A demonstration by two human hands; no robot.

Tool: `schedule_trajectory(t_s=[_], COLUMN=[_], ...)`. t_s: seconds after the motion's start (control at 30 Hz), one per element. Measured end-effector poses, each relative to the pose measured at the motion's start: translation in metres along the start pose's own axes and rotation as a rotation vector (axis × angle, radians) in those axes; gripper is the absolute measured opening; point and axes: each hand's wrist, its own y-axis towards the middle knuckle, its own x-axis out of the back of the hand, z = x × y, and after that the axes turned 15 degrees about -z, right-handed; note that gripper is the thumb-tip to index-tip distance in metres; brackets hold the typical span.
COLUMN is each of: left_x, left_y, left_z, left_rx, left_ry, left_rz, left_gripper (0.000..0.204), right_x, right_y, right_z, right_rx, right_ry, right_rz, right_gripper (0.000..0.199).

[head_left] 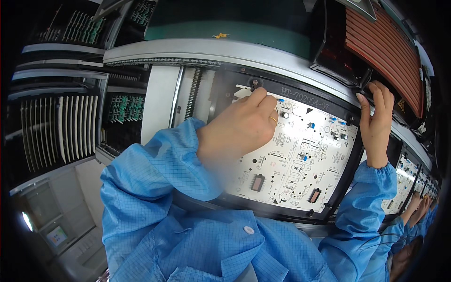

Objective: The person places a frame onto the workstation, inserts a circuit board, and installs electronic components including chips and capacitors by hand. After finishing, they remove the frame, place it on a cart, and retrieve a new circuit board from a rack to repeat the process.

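Note:
A white printed circuit board lies in a black carrier frame in front of me. Blue and black components and two larger chips stand on it. My left hand is over the board's upper left part, its fingers curled together and pointing down at it. Its fingertips are hidden, so whatever they pinch does not show. To the right, my right hand is raised at the corner of a dark bin beyond the frame. Its thumb stands apart from the bent fingers, and I see nothing between them.
A metal rail runs along the frame's far side. Beyond it, small yellow parts lie on a green surface. Racks of boards stand at left. A brown ridged stack is far right. Other people's hands work further along the line.

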Motion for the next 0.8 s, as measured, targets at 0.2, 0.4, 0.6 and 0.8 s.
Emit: schedule_trajectory(t_s=[0.2, 0.4, 0.6, 0.8], left_x=[0.0003, -0.0018, -0.0043, -0.0064], left_y=[-0.0007, -0.0025, -0.0020, -0.0025], left_z=[-0.0034, -0.0029, 0.0023, 0.0040], left_rx=[0.090, 0.076, 0.076, 0.083], left_ry=[-0.054, -0.048, -0.095, -0.178], left_rz=[-0.016, 0.004, -0.051, -0.086], left_gripper=[0.022, 0.022, 0.021, 0.017], right_x=[0.0010, 0.0011, -0.0003, -0.0009], right_y=[0.0006, -0.0002, -0.0006, -0.0030], right_z=[0.0014, 0.0016, -0.0027, -0.0046], right_rx=[-0.010, -0.010, 0.007, 0.014], right_ry=[-0.002, -0.002, -0.006, -0.013], right_rz=[0.008, 0.011, 0.008, 0.008], right_gripper=[0.025, 0.025, 0.024, 0.025])
